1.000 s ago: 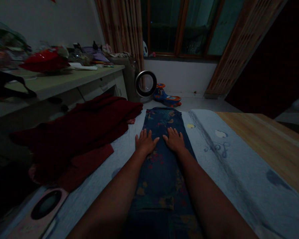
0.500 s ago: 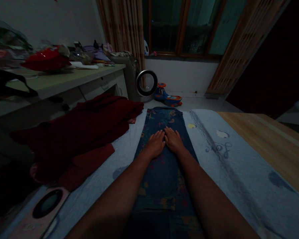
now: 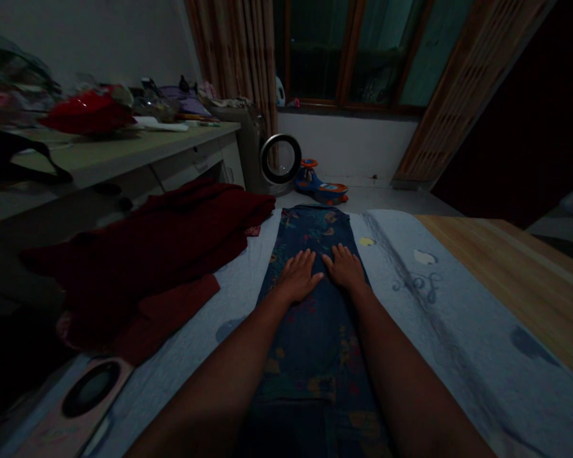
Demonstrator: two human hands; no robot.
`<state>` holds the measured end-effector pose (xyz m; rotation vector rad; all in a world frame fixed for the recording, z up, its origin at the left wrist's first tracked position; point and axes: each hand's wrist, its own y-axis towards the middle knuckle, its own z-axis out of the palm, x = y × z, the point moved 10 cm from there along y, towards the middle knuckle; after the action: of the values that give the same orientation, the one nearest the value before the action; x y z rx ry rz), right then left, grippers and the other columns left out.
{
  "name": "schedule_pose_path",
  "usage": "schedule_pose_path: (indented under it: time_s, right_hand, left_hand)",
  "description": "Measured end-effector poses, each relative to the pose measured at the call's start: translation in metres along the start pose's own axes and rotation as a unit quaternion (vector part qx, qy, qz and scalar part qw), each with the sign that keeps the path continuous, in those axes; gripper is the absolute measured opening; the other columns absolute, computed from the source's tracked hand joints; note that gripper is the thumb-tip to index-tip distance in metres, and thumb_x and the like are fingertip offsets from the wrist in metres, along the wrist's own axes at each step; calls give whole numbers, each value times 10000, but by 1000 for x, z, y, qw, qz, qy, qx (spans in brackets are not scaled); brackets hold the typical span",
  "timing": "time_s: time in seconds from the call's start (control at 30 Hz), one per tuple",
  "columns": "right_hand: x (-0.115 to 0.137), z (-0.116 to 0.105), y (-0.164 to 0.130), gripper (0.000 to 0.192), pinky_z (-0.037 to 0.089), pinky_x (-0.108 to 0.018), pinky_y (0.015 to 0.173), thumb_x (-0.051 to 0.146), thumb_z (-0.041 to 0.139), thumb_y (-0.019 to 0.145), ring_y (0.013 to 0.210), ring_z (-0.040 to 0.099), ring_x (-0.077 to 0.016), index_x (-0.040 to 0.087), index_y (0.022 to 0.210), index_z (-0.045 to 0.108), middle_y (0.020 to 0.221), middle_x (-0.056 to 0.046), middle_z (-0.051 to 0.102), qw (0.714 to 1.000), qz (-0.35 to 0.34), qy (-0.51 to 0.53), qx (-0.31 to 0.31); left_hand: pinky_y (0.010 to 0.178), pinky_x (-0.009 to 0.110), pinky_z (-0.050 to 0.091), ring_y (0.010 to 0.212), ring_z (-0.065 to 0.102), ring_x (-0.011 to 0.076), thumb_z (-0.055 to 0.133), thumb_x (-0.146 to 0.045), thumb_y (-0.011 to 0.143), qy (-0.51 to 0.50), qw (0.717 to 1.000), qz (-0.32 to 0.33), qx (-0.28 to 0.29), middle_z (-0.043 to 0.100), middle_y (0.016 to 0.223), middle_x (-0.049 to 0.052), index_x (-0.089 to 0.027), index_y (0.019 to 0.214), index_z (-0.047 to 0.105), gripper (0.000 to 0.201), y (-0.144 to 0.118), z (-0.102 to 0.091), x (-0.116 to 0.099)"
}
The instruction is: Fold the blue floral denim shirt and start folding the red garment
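A dark blue garment with a flower pattern (image 3: 310, 337), which looks like folded trousers, lies lengthwise on a light blue sheet (image 3: 434, 356). My left hand (image 3: 298, 277) rests flat on its middle, thumb pointing right and fingers stretched away from me. Beside it, my right hand (image 3: 344, 266) lies on the garment near its right edge with the fingers spread. A gap of cloth shows between the two hands. Neither hand grips anything. My forearms cover parts of the garment's sides.
Dark red clothing (image 3: 172, 235) is heaped on the left of the sheet. A pink object with a dark round disc (image 3: 90, 388) lies at lower left. Bare wooden board (image 3: 516, 254) shows at right. Beyond are a cluttered desk (image 3: 172, 149) and a blue-orange ride-on toy (image 3: 319, 187).
My right hand has slid to the right across the garment, away from my left hand, which stays in nearly the same place. The hands were close together before.
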<state>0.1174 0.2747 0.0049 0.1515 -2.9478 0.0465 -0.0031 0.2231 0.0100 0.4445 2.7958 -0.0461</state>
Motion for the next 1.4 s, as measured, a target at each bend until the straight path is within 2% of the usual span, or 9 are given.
schedule_pose_path:
  time_s: [0.33, 0.5, 0.6, 0.7, 0.77, 0.83, 0.97, 1.23, 1.4]
  right_hand:
    - [-38, -10, 4, 675, 253, -429, 1106, 561, 246, 970, 1404, 291, -305, 76, 1408, 416, 1530, -189, 322, 997, 59, 1, -54]
    - [-43, -17, 7, 557, 323, -432, 1066, 479, 267, 980, 1334, 402, -301, 103, 1307, 517, 1472, -179, 418, 997, 55, 21, -47]
    - [-30, -26, -3, 505, 313, -464, 1080, 385, 255, 984, 1365, 367, -293, 122, 1350, 482, 1483, -153, 414, 997, 23, 33, -61]
    - [3, -29, -28, 525, 220, -461, 1143, 314, 242, 978, 1445, 222, -248, 130, 1458, 351, 1563, -111, 287, 992, -70, 34, -98]
    - [28, -20, -48, 542, 203, -435, 1156, 311, 248, 975, 1456, 196, -219, 133, 1483, 311, 1576, -98, 258, 986, -141, 33, -88]
    - [42, -7, -62, 560, 229, -422, 1148, 342, 264, 978, 1448, 223, -225, 111, 1487, 304, 1570, -119, 266, 984, -166, 23, -61]
    - [38, 6, -69, 619, 232, -422, 1142, 441, 286, 982, 1448, 219, -246, 106, 1503, 272, 1579, -133, 231, 989, -145, -6, -26]
    - [3, 4, -60, 709, 170, -426, 1158, 551, 219, 978, 1451, 198, -269, 90, 1515, 235, 1579, -142, 227, 997, -71, -34, -13]
    - [-13, 0, -58, 755, 171, -442, 1151, 607, 206, 959, 1448, 195, -289, 85, 1498, 284, 1580, -147, 221, 998, -30, -46, -24]
  left_hand:
    - [1180, 451, 140, 1478, 91, 279, 288, -615, 935, -16, 1000, 0, 6, 123, 1611, 92, -154, 1531, 167, 763, 0, 3, 1]
    - [1179, 446, 144, 1475, 122, 256, 206, -509, 983, -34, 999, 10, -5, 163, 1607, 79, -185, 1522, 213, 629, -1, -3, 1]
    - [1178, 441, 145, 1476, 121, 243, 198, -387, 994, -42, 999, 15, 7, 164, 1609, 63, -217, 1518, 231, 552, -2, -5, 0]
    - [1177, 445, 148, 1475, 122, 246, 255, -344, 974, -35, 999, 17, 7, 156, 1610, 72, -207, 1522, 217, 566, -3, -5, -1]
    - [1177, 446, 151, 1475, 127, 242, 287, -331, 960, -26, 999, 19, 2, 158, 1610, 70, -204, 1521, 215, 580, -2, -5, -1]
    - [1178, 445, 154, 1475, 128, 238, 300, -316, 952, -16, 1000, 20, -4, 164, 1609, 64, -205, 1517, 228, 580, -2, -3, -2]
    - [1173, 451, 172, 1472, 141, 250, 313, -310, 951, 4, 1000, 19, -12, 171, 1607, 74, -194, 1511, 249, 575, -1, -1, -1]
    - [1172, 439, 179, 1468, 163, 237, 336, -333, 954, 15, 1000, 16, -14, 175, 1608, 63, -231, 1513, 227, 579, -1, -2, 0]
    - [1173, 443, 174, 1470, 158, 230, 333, -340, 960, 9, 1000, 15, -12, 170, 1609, 55, -240, 1516, 216, 577, -2, -3, 1]
